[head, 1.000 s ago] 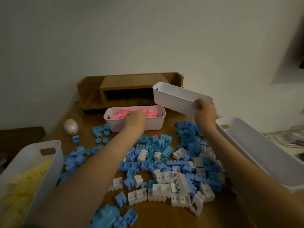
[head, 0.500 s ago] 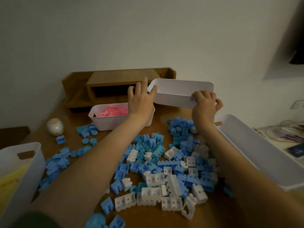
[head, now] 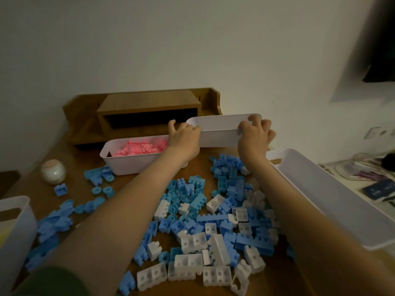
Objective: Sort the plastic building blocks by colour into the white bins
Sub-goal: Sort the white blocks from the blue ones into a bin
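Gripping the smooth oblong white bin (head: 220,138) (round-cornered plastic), left hand (head: 184,136) and right hand (head: 254,136) curl round its ends.

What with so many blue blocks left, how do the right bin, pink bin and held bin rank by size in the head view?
1. right bin, though nearest.
2-3. pink bin, held bin: alike, unsure.

Four white bins all told: the held bin (head: 220,133), the bin of pink blocks (head: 119,165), a long bin (head: 342,210) on the right, and a left-edge bin (head: 17,231). Two hands in shot, the left hand (head: 184,135) and right hand (head: 254,135). One wooden desk shelf (head: 149,103), one round pale ornament (head: 53,171). The loose blue blocks (head: 226,174) and white blocks (head: 193,240) are piled too thick to count, though blue clearly outnumbers white. The pink blocks (head: 139,148) are just a heap.
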`<state>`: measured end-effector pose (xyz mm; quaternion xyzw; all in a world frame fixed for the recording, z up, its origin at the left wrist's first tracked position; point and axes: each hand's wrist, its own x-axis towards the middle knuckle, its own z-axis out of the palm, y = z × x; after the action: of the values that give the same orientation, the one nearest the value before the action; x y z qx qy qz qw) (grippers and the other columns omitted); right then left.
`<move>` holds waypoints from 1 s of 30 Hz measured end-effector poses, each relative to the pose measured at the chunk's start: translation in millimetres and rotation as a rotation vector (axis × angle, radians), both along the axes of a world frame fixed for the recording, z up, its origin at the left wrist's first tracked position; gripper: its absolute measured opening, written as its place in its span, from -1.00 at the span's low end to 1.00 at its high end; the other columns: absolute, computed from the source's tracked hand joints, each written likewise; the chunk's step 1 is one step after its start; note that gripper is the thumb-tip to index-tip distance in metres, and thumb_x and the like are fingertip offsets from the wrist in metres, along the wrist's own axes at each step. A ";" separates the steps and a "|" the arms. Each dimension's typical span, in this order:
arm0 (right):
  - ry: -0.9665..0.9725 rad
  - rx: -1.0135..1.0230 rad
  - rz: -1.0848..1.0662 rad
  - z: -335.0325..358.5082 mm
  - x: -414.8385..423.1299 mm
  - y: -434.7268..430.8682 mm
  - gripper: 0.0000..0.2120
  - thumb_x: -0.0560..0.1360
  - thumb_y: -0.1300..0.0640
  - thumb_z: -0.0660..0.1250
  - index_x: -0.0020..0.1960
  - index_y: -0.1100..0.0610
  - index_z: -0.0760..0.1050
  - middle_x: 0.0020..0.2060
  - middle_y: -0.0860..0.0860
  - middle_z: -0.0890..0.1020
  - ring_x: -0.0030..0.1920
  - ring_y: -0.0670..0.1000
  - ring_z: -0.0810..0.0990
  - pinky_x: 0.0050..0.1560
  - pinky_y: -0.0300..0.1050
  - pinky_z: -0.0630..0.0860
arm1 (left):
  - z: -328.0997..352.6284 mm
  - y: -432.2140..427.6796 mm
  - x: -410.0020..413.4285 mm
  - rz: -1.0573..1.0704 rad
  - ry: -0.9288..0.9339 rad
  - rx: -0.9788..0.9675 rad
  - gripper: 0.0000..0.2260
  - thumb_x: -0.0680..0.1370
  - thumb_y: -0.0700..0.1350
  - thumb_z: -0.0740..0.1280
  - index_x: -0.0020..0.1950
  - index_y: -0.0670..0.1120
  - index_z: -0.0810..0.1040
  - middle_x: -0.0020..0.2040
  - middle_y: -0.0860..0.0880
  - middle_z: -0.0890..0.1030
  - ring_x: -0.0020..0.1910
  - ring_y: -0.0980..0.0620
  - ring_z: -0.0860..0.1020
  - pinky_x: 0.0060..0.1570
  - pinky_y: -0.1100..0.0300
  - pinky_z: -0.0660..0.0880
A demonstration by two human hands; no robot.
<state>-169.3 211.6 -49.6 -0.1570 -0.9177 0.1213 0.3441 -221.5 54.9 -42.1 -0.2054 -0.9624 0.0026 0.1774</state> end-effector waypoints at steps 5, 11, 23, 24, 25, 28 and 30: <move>-0.189 0.052 0.029 -8.6 -13.3 1.0 -0.72 0.49 0.30 0.20 0.19 0.19 0.46 0.14 0.13 0.49 0.18 0.15 0.36 0.18 0.00 0.29 | -0.9 7.1 -7.3 -0.005 -0.045 -0.036 -0.68 0.57 -0.20 0.13 0.30 0.00 0.42 0.24 -0.07 0.47 0.29 -0.09 0.35 0.36 -0.09 0.02; -0.230 -0.007 0.172 -13.3 -20.8 -3.5 -0.73 0.51 0.35 0.18 0.18 0.22 0.47 0.09 0.17 0.54 0.09 0.15 0.47 0.12 0.01 0.46 | 0.1 9.3 -8.2 -0.045 -0.060 -0.001 -0.76 0.57 -0.14 0.17 0.23 0.00 0.44 0.16 -0.07 0.51 0.25 -0.08 0.38 0.30 -0.05 0.08; -0.251 -0.061 0.174 -9.3 -9.0 0.2 -0.69 0.51 0.37 0.17 0.21 0.18 0.46 0.08 0.18 0.54 0.02 0.14 0.55 0.01 -0.03 0.50 | -2.9 6.5 12.3 -0.019 -0.161 -0.009 -0.61 0.55 -0.23 0.15 0.37 -0.02 0.32 0.24 -0.08 0.47 0.30 -0.09 0.36 0.33 -0.09 0.04; -0.250 -0.062 0.163 -9.1 -9.0 0.0 -0.69 0.50 0.37 0.17 0.20 0.18 0.46 0.07 0.18 0.54 0.01 0.14 0.55 0.00 -0.01 0.52 | -3.4 5.6 12.8 -0.014 -0.170 -0.020 -0.59 0.54 -0.23 0.16 0.39 -0.02 0.30 0.26 -0.08 0.46 0.32 -0.08 0.35 0.34 -0.11 0.03; -0.260 -0.061 0.153 -9.2 -9.6 -0.9 -0.70 0.50 0.38 0.17 0.19 0.20 0.46 0.06 0.19 0.54 0.01 0.15 0.55 0.00 0.01 0.53 | -4.3 3.8 13.2 -0.011 -0.178 -0.031 -0.57 0.54 -0.24 0.17 0.41 -0.03 0.28 0.28 -0.08 0.44 0.33 -0.08 0.35 0.36 -0.12 0.01; -0.325 -0.047 0.128 -9.8 -13.6 -4.1 -0.71 0.50 0.36 0.19 0.20 0.22 0.44 0.08 0.19 0.54 0.05 0.15 0.53 0.01 -0.01 0.51 | -6.1 -1.3 13.0 -0.017 -0.185 -0.069 -0.48 0.53 -0.27 0.17 0.47 -0.02 0.21 0.36 -0.07 0.38 0.38 -0.07 0.30 0.39 -0.12 -0.03; -0.342 -0.024 0.116 -12.1 -16.8 -5.5 -0.73 0.51 0.35 0.19 0.19 0.23 0.44 0.08 0.19 0.54 0.07 0.14 0.53 -0.01 -0.04 0.49 | -6.5 -3.8 11.1 -0.010 -0.221 -0.098 -0.40 0.52 -0.28 0.17 0.52 0.06 0.12 0.43 -0.09 0.30 0.44 -0.08 0.22 0.40 -0.14 -0.07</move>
<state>-186.1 206.1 -61.7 -0.1265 -0.9689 0.1233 0.1734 -210.4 51.1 -48.6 -0.2176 -0.9739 0.0259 0.0598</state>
